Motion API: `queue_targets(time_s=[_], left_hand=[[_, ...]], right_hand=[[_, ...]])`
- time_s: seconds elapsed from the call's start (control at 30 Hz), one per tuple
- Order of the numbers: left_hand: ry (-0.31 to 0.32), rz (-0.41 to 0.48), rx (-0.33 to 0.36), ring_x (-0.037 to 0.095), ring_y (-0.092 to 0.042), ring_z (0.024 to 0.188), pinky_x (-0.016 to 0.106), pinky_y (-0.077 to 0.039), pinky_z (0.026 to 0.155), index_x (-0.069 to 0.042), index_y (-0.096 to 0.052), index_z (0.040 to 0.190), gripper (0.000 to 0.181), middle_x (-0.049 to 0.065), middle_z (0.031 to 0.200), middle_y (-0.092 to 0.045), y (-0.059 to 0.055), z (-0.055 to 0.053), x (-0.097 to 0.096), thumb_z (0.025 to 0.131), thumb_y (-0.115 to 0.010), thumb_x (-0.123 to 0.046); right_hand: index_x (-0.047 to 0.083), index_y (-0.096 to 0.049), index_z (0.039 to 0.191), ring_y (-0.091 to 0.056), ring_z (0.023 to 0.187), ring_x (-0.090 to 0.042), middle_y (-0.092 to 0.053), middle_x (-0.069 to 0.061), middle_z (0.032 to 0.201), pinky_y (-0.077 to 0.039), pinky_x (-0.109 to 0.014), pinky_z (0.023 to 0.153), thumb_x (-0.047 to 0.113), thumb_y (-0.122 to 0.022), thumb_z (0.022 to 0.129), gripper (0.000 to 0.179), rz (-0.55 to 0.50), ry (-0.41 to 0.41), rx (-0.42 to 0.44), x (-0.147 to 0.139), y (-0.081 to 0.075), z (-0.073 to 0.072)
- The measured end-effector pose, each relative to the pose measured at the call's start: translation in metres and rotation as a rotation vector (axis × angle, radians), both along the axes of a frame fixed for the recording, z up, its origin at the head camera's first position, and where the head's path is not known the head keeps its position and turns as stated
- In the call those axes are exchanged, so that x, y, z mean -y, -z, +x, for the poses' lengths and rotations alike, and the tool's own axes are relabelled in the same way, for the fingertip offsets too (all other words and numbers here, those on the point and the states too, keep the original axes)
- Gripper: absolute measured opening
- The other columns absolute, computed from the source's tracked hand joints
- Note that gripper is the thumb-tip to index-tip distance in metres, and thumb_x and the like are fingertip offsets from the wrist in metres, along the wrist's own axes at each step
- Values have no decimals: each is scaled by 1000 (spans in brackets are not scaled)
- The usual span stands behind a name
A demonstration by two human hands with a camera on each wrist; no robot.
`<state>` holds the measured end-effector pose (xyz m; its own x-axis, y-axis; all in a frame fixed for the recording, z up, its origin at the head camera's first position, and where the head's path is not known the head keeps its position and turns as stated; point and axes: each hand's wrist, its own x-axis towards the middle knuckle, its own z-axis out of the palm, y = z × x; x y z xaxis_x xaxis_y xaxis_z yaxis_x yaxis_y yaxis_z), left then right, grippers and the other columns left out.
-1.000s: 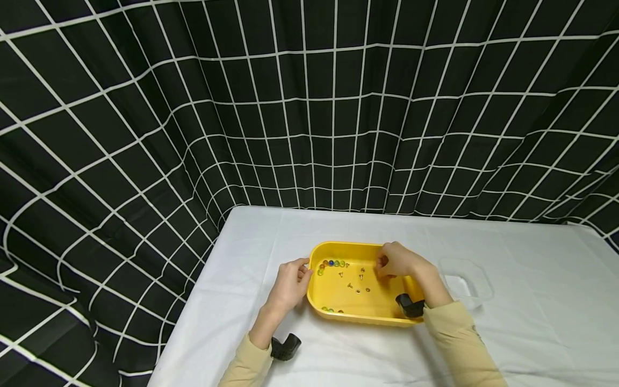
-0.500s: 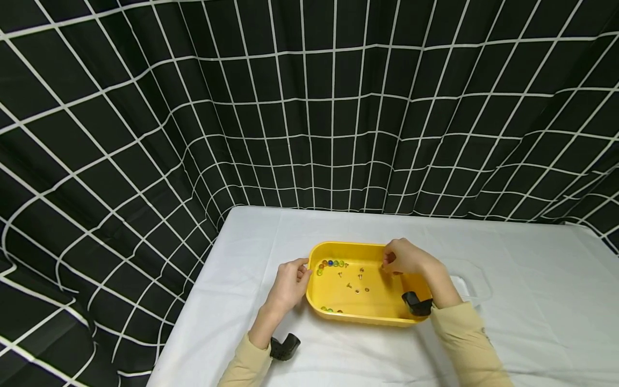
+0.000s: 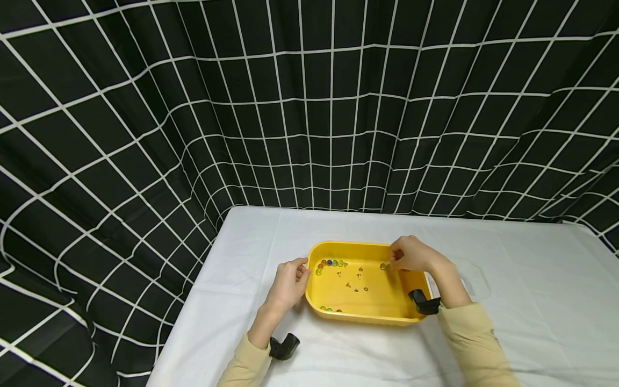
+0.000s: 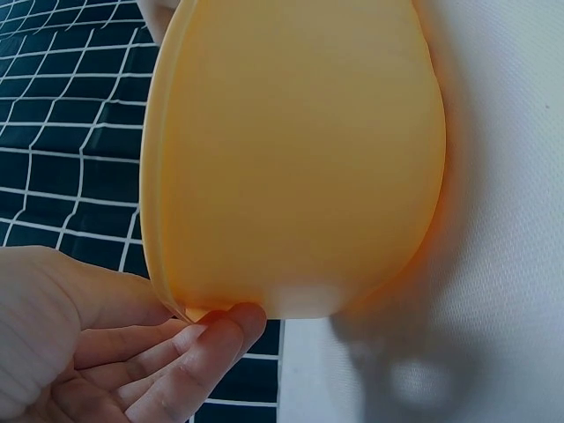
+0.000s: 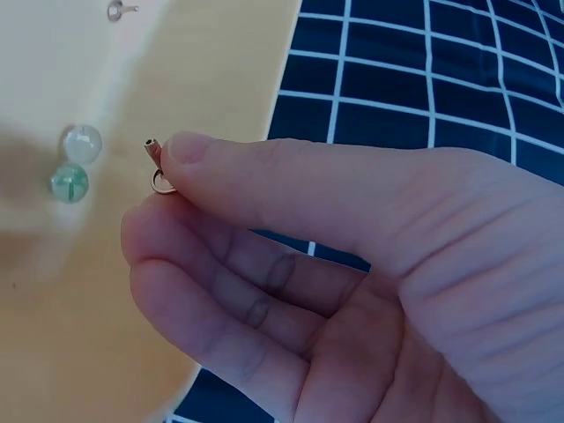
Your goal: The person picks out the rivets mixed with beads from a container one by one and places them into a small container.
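A yellow tray (image 3: 367,319) stands on the white table. My left hand (image 3: 289,285) pinches its left rim between thumb and fingers; the left wrist view shows the thumb and fingertips (image 4: 242,322) on the edge. Over the tray's far right corner, my right hand (image 3: 411,253) pinches small brass-coloured rivets (image 5: 153,152), mostly covered by the fingertips; one hollow stem and a ring-shaped head stick out. Below and beside those fingers two glass marbles (image 5: 81,144) lie on the tray floor. Several more rivets (image 3: 359,276) are scattered mid-tray.
Several coloured marbles (image 3: 330,263) line the tray's far left corner, and a few marbles (image 3: 329,309) lie along its near left wall. A clear plastic container (image 3: 474,277) sits right of the tray, partly behind my right arm. Black grid curtains (image 3: 338,134) hang behind the table.
My right hand has moved right and slightly up, from the tray floor toward its far right corner, uncovering two marbles. The left hand keeps its grip on the rim.
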<state>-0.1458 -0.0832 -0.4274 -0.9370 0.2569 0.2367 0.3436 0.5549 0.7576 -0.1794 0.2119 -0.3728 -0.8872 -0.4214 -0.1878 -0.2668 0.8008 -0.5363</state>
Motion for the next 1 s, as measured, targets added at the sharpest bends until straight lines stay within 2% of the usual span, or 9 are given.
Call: queue_targets(time_s=[0.73,1.0], left_hand=[[-3,-19,11,17,-63,69,18,-51,58,14,-58,111,26,13,81,-61,0,1,0,87,-59,3],[-5,-15,5,17,-63,68,18,-51,58,15,-58,111,27,13,81,-62,0,1,0,87,-59,4]], right_hand=[[2,-57,69,-48,57,-14,-47,-2,63,-47,-25,55,-5,-64,79,14,-6,49,13,-19,-10,7],[2,-57,69,-46,54,-12,-49,0,62,-45,-24,52,-5,-65,78,14,7,41,0,-28,-16,8]])
